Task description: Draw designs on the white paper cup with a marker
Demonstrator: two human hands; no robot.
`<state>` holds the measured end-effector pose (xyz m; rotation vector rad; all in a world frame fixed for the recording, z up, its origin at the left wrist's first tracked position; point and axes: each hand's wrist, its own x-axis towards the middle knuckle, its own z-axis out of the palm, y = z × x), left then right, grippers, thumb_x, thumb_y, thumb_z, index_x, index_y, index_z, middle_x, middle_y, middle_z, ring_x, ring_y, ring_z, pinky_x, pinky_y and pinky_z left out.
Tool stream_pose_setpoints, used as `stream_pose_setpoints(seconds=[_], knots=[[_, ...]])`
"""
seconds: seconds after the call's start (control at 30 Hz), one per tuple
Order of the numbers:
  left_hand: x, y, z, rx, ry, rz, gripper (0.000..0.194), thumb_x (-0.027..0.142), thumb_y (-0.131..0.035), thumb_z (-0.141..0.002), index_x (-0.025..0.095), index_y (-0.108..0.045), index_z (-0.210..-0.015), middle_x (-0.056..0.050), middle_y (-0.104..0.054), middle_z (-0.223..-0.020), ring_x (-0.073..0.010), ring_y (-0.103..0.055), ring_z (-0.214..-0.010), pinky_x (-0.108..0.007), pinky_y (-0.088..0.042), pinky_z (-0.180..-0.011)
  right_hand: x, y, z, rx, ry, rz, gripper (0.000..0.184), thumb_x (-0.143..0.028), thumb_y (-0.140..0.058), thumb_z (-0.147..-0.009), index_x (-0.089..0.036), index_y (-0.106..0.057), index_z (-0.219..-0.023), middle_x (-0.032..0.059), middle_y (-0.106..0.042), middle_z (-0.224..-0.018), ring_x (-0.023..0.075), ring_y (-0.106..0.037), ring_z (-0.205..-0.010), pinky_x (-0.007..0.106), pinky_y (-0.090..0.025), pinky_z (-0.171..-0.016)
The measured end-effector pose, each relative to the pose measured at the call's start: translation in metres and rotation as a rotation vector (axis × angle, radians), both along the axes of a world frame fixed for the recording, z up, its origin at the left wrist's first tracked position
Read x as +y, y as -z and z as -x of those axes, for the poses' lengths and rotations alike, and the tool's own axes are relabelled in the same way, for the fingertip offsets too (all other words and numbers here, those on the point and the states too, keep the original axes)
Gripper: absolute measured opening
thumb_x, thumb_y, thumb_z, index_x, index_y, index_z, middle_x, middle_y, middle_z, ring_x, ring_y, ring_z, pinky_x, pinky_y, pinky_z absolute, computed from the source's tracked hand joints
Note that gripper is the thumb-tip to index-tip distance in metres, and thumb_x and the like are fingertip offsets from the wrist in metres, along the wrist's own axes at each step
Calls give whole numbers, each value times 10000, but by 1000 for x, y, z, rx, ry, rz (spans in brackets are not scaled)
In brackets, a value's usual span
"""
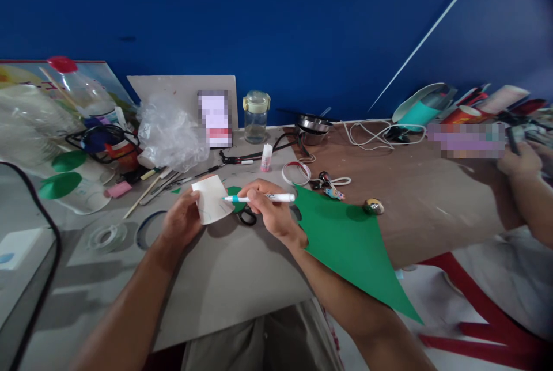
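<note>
My left hand [181,218] is closed on a white paper cup [213,201], which it holds tilted above the table; a few thin dark lines show on the cup's side. Pinched in my right hand [270,212] is a white marker [280,197] with a teal tip. That tip points left and is at or very near the cup's wall; actual contact is hard to tell. Behind the cup and the marker lies a small green paper piece [235,192]. Dark scissor handles [247,216] show just below it. A large green sheet [341,238] lies beneath and beside my right wrist.
At the left stand white cups with green tops [64,185], near a tape roll [105,237]. Along the back are a plastic bag [170,132], a phone [215,117], a lidded bottle [256,117] and a glue stick [266,158]. Another person's hand [521,159] is at far right.
</note>
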<state>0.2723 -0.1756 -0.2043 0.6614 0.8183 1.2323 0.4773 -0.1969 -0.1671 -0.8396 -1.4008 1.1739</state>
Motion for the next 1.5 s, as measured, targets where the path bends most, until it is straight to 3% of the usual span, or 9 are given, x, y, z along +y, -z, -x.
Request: stream_pose_setpoints(seconds=[0.4, 0.6, 0.93, 1.0, 1.07, 1.13, 1.2, 1.33, 1.5], knots=[[-2, -4, 2, -41, 64, 10, 534, 406, -805, -681, 161, -712, -1147, -101, -792, -986, -377, -710, -1028, -416, -590, -841, 2, 2, 1, 22, 20, 48, 372, -498, -565, -934, -179, -685, -787, -45, -416, -563, 127, -419, -607, 288, -368, -610], [-1, -3, 9, -123, 112, -35, 594, 410, -827, -684, 139, -694, -1196, -103, -796, -1009, -313, -729, -962, -368, -591, -818, 5, 7, 0, 20, 32, 81, 434, -583, -568, -922, -187, -678, -785, -38, -415, -561, 128, -389, -592, 284, -321, -557], [-2, -13, 12, -134, 68, -31, 565, 416, -824, -675, 146, -701, -1156, -115, -795, -1048, -316, -735, -910, -408, -607, -797, 5, 6, 2, 80, -26, 191, 428, -568, -605, -881, -175, -671, -727, -58, -363, -507, 101, -319, -498, 273, -216, -481], [-2, -13, 13, -162, 92, -26, 581, 404, -834, -657, 139, -704, -1156, -118, -795, -1057, -309, -739, -916, -398, -610, -807, 9, 12, 3, 186, -4, 179, 415, -572, -621, -875, -181, -677, -748, -57, -386, -505, 105, -342, -499, 268, -255, -483], [-3, -12, 14, -181, 129, -13, 622, 402, -834, -656, 127, -693, -1196, -125, -793, -1073, -309, -742, -937, -392, -608, -829, 14, 17, 5, 285, 59, 109, 386, -567, -625, -888, -192, -712, -915, -33, -516, -587, 127, -479, -579, 276, -394, -566], [-5, -10, 15, -189, 177, 5, 678, 408, -822, -671, 127, -664, -1268, -129, -791, -1081, -314, -745, -954, -399, -604, -849, 15, 19, 5, 326, 104, 37, 441, -570, -609, -912, -228, -675, -1183, 8, -666, -795, 168, -630, -796, 331, -509, -783], [-7, -8, 15, -190, 241, 26, 732, 410, -804, -688, 140, -621, -1344, -132, -787, -1093, -329, -747, -964, -421, -602, -857, 14, 17, 5, 292, 78, 16, 508, -575, -579, -939, -256, -599, -1334, 42, -721, -985, 199, -670, -987, 394, -505, -961], [-9, -7, 14, -189, 319, 43, 822, 409, -786, -701, 155, -538, -1442, -146, -781, -1107, -370, -746, -989, -457, -604, -841, 7, 8, 4, 171, 36, 70, 438, -552, -597, -941, -238, -647, -1241, 71, -738, -1078, 215, -671, -1042, 407, -515, -985], [-8, -12, 14, -199, 267, 52, 851, 374, -798, -680, 148, -527, -1455, -127, -792, -1063, -328, -762, -903, -421, -607, -833, 5, 4, 3, 189, 75, 79, 426, -553, -651, -895, -242, -631, -1184, 62, -729, -1054, 214, -671, -1003, 384, -539, -931]])
